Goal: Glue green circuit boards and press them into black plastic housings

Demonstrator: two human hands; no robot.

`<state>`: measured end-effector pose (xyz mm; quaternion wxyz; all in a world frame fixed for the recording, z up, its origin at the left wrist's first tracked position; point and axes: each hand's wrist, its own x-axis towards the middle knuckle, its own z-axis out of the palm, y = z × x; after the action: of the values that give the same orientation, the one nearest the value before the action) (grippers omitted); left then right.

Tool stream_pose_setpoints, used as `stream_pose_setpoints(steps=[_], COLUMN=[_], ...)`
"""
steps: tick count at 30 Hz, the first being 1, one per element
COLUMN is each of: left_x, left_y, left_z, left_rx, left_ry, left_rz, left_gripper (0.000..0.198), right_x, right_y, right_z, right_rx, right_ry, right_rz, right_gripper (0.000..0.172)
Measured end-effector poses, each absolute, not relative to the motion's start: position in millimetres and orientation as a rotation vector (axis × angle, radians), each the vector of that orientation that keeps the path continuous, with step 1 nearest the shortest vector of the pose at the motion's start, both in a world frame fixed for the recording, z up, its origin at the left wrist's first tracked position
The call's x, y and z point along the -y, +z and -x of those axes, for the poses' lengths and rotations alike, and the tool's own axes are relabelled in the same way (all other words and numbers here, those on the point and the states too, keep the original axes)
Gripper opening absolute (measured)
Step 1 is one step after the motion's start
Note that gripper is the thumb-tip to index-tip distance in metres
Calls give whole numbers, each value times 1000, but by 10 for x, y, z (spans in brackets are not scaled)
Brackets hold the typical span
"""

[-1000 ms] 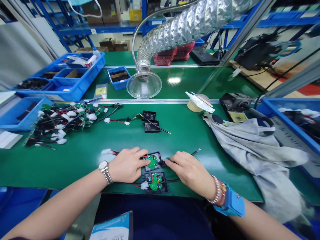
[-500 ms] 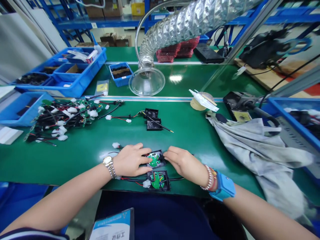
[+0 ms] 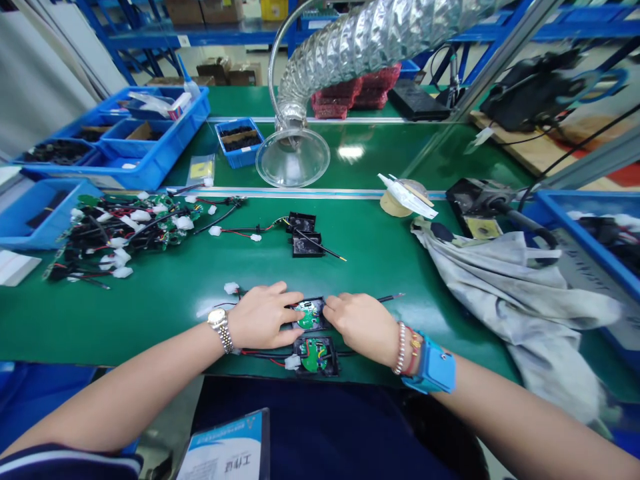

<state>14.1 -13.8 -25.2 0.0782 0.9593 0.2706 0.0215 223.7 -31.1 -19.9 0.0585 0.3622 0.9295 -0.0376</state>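
Near the front edge of the bench lies an open black plastic case (image 3: 317, 325) with a green circuit board (image 3: 307, 315) inside. My left hand (image 3: 265, 316) grips its left end, thumb and fingers around the board. At the case's right end, my right hand (image 3: 361, 325) has its fingers pinched on a black cable (image 3: 391, 297), whose far end sticks out beyond the hand; the fingertips' exact hold is hidden. Just below, a second open case (image 3: 331, 363) holds another green board (image 3: 315, 355), with a white connector (image 3: 293, 362) at its left.
Two empty black case halves (image 3: 307, 245) lie farther back beside a wired lead. A heap of wired boards (image 3: 130, 227) is at left, near blue bins (image 3: 150, 163). A fume hood (image 3: 293, 159) hangs over the bench. At right lie a grey cloth (image 3: 500, 280) and a tape roll (image 3: 397, 203).
My right hand has shifted slightly left and turned against the case's right end, and more of the cable shows behind it. My left hand stays on the case.
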Motion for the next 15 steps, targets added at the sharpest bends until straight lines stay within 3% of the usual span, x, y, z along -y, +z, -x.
stream_pose_setpoints(steps=[5, 11, 15], left_x=[136, 170, 179], left_y=[-222, -250, -294], left_z=[-163, -152, -136], left_rx=[-832, -884, -872], left_ry=[51, 62, 59], left_rz=[-2883, -2881, -2878], left_gripper=[28, 29, 32], right_x=[281, 260, 257], right_y=[-193, -328, -323], right_z=[-2280, -2466, -2400], right_rx=[-2808, -3000, -2950], right_ry=[-178, -499, -432], right_rz=[-1121, -1229, -1203], right_gripper=[14, 15, 18])
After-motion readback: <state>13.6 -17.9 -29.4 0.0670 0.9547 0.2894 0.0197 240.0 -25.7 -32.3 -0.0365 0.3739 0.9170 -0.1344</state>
